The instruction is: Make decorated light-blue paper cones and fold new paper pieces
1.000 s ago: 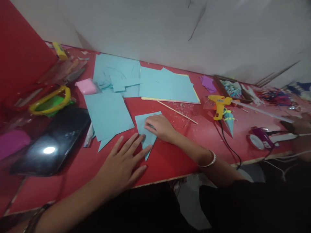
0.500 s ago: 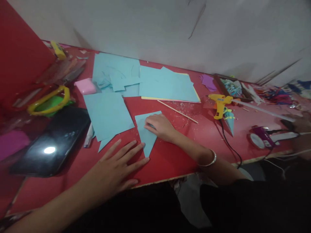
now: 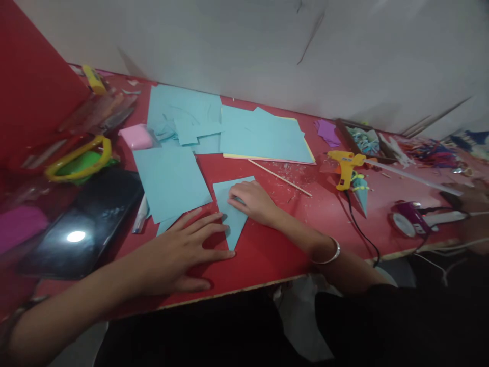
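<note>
A small light-blue piece of paper (image 3: pixel 234 224), tapering to a point toward me, lies on the red table. My right hand (image 3: pixel 254 203) rests on its upper part with fingers curled and pressed together; whatever they may hold is hidden. My left hand (image 3: pixel 183 250) lies flat with fingers spread, its fingertips touching the paper's left edge and lower tip. Just beyond the left hand is a larger light-blue sheet (image 3: pixel 171 183), with another piece partly under it. A thin wooden stick (image 3: pixel 280 178) lies past my right hand.
Stacked blue sheets (image 3: pixel 263 133) and paper scraps (image 3: pixel 187 130) lie along the wall. To the right are a yellow glue gun (image 3: pixel 346 165), a small blue cone (image 3: pixel 360 196) and a purple device (image 3: pixel 412 216). At left are a black phone-like slab (image 3: pixel 84 224), a marker (image 3: pixel 140 216) and a pink box (image 3: pixel 135 136).
My left hand has shifted slightly, its fingers bending a little more and its forearm lying lower to the left. The right hand and the small paper look nearly unchanged.
</note>
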Demonstrator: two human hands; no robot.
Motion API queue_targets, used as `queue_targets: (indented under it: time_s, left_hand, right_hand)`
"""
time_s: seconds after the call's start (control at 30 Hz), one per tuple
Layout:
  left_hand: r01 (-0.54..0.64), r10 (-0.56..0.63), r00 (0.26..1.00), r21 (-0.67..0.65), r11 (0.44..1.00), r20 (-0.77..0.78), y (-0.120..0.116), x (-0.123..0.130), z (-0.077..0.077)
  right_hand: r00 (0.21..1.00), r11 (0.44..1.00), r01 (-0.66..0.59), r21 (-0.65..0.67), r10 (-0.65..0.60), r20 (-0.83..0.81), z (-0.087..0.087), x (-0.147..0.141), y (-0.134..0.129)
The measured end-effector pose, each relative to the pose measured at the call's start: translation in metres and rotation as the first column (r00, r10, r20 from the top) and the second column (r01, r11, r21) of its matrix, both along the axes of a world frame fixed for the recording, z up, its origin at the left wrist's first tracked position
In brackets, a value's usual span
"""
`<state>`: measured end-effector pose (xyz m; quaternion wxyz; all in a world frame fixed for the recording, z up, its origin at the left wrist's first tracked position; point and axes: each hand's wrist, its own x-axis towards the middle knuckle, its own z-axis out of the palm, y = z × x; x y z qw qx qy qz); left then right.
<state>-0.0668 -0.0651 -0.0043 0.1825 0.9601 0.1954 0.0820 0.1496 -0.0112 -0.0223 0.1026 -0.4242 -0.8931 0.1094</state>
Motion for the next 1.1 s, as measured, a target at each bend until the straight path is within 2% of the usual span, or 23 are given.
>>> queue_targets:
  time_s: [0.17, 0.4, 0.63, 0.87, 1.1]
  left_hand:
    - [0.041, -0.042, 0.998, -0.037, 0.998, -0.036, 0.0068, 0.0002, 0.0009]
    - [0.020, -0.022, 1.000, -0.096, 0.995, -0.019, 0.0062, 0.0010, 0.0033]
    - [0.036, -0.036, 0.999, -0.015, 0.999, 0.005, 0.0053, 0.0001, -0.0003]
    - [0.029, -0.029, 1.000, -0.058, 0.998, -0.010, 0.0063, 0.0008, 0.0012]
    - [0.051, -0.052, 0.997, -0.012, 0.999, -0.053, 0.0055, 0.0004, 0.0011]
  right_hand:
    - [1.000, 1.000, -0.003, 0.016, 0.003, 0.003, 0.0005, 0.0001, -0.0003]
    - [0.999, 0.999, -0.020, 0.042, 0.018, 0.041, -0.0011, 0.0005, -0.0002]
    - [0.999, 0.999, -0.019, 0.040, 0.017, 0.051, 0.0003, -0.0003, -0.0008]
    - [1.000, 0.999, -0.005, 0.035, 0.004, 0.029, 0.0001, 0.0000, -0.0014]
    - [1.000, 1.000, 0.001, 0.020, -0.001, -0.005, -0.0002, 0.0007, -0.0008]
